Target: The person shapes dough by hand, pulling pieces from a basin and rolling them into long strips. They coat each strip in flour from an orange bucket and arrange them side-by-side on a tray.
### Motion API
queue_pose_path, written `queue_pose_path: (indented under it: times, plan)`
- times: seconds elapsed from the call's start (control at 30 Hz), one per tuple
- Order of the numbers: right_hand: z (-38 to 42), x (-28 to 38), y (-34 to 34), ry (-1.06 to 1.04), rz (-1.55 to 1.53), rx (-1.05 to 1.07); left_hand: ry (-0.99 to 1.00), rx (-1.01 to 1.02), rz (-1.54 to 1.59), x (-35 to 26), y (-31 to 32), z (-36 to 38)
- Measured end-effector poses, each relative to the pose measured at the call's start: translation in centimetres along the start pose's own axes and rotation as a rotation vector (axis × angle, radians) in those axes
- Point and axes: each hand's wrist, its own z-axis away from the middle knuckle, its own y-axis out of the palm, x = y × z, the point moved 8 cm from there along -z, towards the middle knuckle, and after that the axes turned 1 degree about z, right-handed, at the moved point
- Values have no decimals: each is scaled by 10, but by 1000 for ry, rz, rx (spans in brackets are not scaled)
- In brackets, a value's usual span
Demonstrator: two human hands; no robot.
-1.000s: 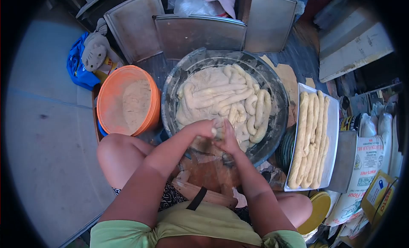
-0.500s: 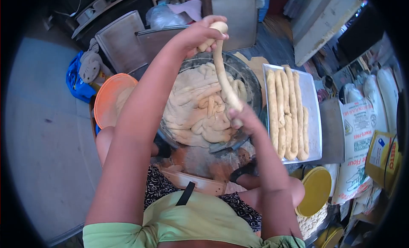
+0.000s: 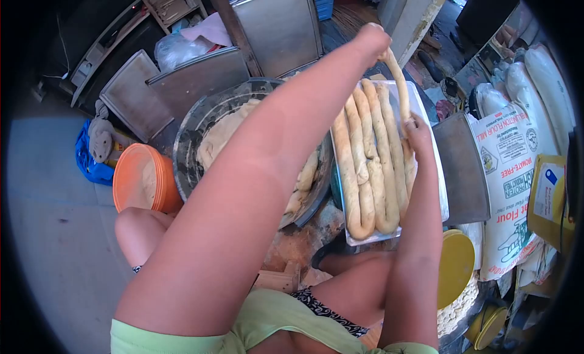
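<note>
A strip of dough (image 3: 398, 80) hangs between my two hands above the right part of a metal tray (image 3: 421, 101). My left hand (image 3: 373, 41), past the tray's far edge, is closed on the upper end of the strip. Lower down, my right hand (image 3: 417, 134) grips the same strip over the tray's right side. Several long dough ropes (image 3: 381, 153) lie side by side on the tray. Left of it, a large round basin (image 3: 188, 144) holds a mass of dough (image 3: 220, 135), partly hidden behind my left arm.
An orange bucket (image 3: 165, 183) with flour stands at the left. Metal trays (image 3: 204, 74) lean behind the basin. Flour sacks (image 3: 508, 190), a yellow lid (image 3: 455, 269) and a yellow box (image 3: 547, 199) are at the right.
Both hands have moved right, from over the basin to over the tray, carrying the dough strip. The view has shifted, so the basin and tray appear further left.
</note>
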Motion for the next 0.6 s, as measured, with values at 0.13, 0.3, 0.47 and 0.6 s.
queue_pose_path:
  times: [0.13,0.3,0.47,0.6]
  plan:
    - [-29,-22,4,-99,454,119,548,260,-617,75,71,-81]
    - [-22,-13,-24,183,-396,-2,-5,587,-353,65,121,40]
    - [-21,-30,-18,138,-219,20,430,145,-1040,85,89,7]
    - [-35,-46,-26,135,12,-32,351,232,-930,113,65,-15]
